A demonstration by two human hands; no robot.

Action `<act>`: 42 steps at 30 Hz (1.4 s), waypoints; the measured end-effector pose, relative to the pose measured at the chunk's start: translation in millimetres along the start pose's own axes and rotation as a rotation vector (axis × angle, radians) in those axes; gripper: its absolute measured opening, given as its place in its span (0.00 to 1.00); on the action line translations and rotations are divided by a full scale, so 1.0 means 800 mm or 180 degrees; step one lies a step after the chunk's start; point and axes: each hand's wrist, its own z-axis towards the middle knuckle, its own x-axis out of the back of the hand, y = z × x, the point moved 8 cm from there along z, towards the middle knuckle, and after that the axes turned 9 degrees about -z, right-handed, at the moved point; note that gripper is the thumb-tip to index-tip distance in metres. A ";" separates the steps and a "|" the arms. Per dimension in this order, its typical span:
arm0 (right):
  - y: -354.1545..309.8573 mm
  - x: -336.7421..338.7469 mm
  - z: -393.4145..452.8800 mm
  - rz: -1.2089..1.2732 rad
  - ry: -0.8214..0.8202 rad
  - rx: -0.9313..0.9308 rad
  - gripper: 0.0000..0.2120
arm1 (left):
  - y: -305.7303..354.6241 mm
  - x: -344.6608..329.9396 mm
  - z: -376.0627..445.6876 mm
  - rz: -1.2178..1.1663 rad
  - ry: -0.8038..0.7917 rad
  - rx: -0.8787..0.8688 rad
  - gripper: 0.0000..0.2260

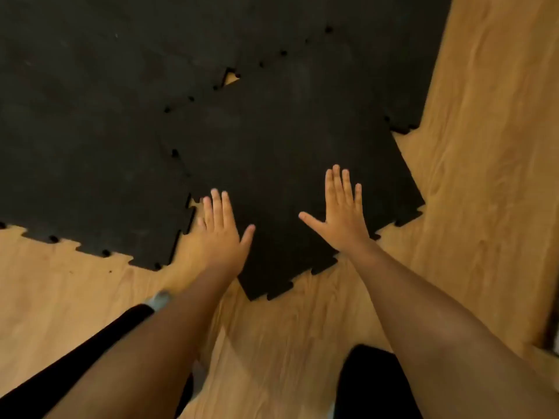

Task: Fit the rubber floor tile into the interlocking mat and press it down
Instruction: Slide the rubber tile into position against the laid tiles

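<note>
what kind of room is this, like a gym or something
Probably a room at home being fitted out as a gym or play area. A wood-look plank floor is partly covered by a black interlocking mat, with one more rubber tile going in.

**Colour and pattern findings**

Rubber floor tile [287, 152]: flat black, faintly scuffed with grey, edges cut in a jigsaw-tooth pattern. Interlocking mat [90, 131]: the same black, with pale dusty smears and matching toothed edges. Floor [484, 146]: warm honey-tan wood grain with darker brown streaks; a small tan triangle shows through at the tile's far corner. Trouser leg [75, 358]: black. Sock [160, 299]: light grey.
</note>
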 end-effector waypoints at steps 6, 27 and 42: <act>0.037 -0.073 0.021 -0.0740 -0.0081 0.0278 0.49 | -0.038 -0.088 0.000 0.0023 -0.0219 0.0659 0.40; 0.249 0.001 0.058 0.1684 -0.0610 -0.2471 0.53 | -0.111 -0.055 -0.014 -0.4313 0.0893 0.3123 0.34; 0.176 -0.002 -0.070 0.3005 0.1071 -0.3395 0.29 | -0.100 0.110 0.040 -0.3328 0.1805 0.1995 0.21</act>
